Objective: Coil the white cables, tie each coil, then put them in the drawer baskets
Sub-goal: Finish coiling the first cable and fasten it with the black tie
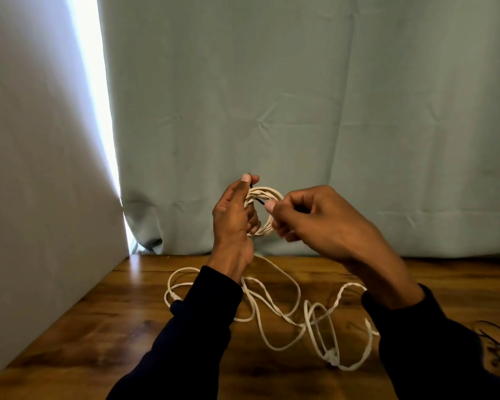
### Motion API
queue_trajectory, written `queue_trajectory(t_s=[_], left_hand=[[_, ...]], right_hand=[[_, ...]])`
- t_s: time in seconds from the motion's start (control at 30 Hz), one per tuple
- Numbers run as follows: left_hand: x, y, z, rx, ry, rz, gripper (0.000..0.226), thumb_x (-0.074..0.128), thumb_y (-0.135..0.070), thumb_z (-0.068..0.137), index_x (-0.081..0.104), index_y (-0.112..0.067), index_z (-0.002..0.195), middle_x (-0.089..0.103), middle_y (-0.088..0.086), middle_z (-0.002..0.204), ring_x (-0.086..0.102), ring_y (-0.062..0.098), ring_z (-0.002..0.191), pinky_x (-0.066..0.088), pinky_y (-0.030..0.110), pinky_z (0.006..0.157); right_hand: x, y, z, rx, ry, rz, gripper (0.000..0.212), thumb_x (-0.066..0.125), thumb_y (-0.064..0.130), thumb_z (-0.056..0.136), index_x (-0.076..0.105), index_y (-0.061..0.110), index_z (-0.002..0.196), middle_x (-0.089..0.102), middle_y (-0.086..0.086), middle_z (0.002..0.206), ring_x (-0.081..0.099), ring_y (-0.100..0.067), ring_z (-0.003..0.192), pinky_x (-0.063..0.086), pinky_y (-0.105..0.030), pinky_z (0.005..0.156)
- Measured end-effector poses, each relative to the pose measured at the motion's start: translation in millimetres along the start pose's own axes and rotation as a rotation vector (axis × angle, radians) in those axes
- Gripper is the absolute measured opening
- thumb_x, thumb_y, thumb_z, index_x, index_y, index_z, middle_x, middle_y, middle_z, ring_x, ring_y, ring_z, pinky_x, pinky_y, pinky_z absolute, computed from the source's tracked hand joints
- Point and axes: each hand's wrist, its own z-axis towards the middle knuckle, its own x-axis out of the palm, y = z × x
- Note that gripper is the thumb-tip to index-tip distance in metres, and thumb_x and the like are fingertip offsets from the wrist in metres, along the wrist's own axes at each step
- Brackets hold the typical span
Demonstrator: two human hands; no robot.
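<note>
- Head view: the left hand [233,217] holds a white cable coil [264,210] up above the far edge of the wooden table [104,321], thumb and forefinger pinching one end of a thin black tie [257,197]
- the right hand [315,223] pinches the tie's other end against the coil, its fingers curled
- loose white cables [274,310] sprawl over the table's middle, below both wrists
- dark thin wires [497,342] lie at the right edge
- a pale green curtain [300,96] hangs behind

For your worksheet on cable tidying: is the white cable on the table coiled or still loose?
Loose. The cable on the table sprawls in open, tangled loops across the wood, unlike the coil held up between both hands.
</note>
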Motion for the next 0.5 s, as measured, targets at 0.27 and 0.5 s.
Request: queue_trajectory(t_s=[0.27,0.5], left_hand=[[2.3,3.6,-2.2,-0.014,-0.051,0.056,0.021,0.066,-0.039,0.093,0.079,-0.025,0.084,0.049,0.002,0.063,0.032,0.009,0.051,0.028,0.025,0.047],[2.7,6.3,-0.9,-0.009,-0.028,0.128,0.02,0.067,-0.049,0.089,0.08,-0.033,0.091,0.068,0.02,0.092,0.048,0.027,0.073,0.042,0.032,0.062]], right_hand=[[-15.6,2.3,-5.4,-0.203,0.008,0.297,0.032,0.063,0.04,0.09,0.077,0.014,0.077,0.077,-0.003,0.091,0.069,-0.007,0.083,0.049,-0.031,0.077],[-16.4,-1.6,-1.2,-0.299,-0.077,0.386,0.021,0.054,0.022,0.1,0.073,0.02,0.109,0.075,0.003,0.097,0.067,-0.007,0.085,0.052,-0.023,0.068]])
